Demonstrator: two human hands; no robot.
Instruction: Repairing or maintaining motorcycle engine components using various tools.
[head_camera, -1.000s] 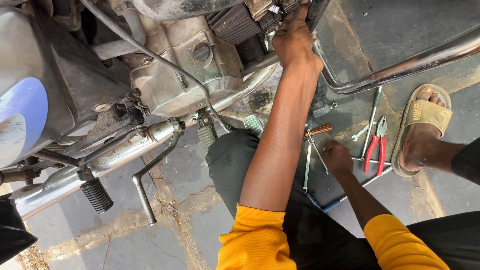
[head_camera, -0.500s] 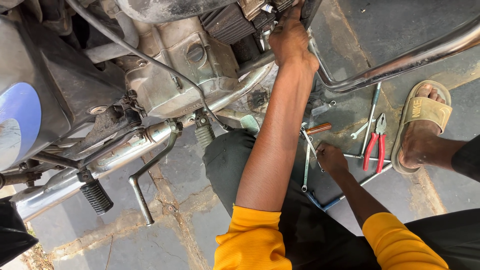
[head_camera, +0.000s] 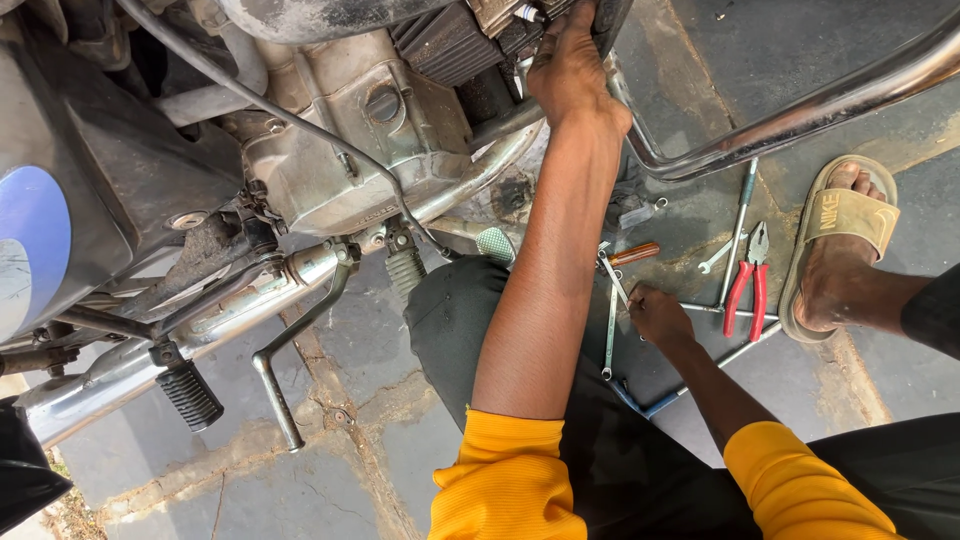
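Note:
My left hand (head_camera: 572, 72) reaches up to the motorcycle engine (head_camera: 350, 130) and grips a dark part at the finned cylinder's edge, beside the chrome guard bar (head_camera: 800, 112). My right hand (head_camera: 660, 315) is low on the paving with its fingers closed around a thin metal spanner (head_camera: 612, 280) that points up to the left. A second long spanner (head_camera: 610, 335) lies just left of that hand. A screwdriver with a brown handle (head_camera: 632, 254) lies above it.
Red-handled pliers (head_camera: 750, 285), a long screwdriver (head_camera: 738, 225) and other small spanners lie on the dark paving to the right. My foot in a tan sandal (head_camera: 845, 235) rests beside them. The kick-start lever (head_camera: 290, 360) and footpeg (head_camera: 185, 392) jut out at lower left.
My left hand stays on the engine part. My right hand has shifted slightly among the tools on the ground and holds the thin spanner.

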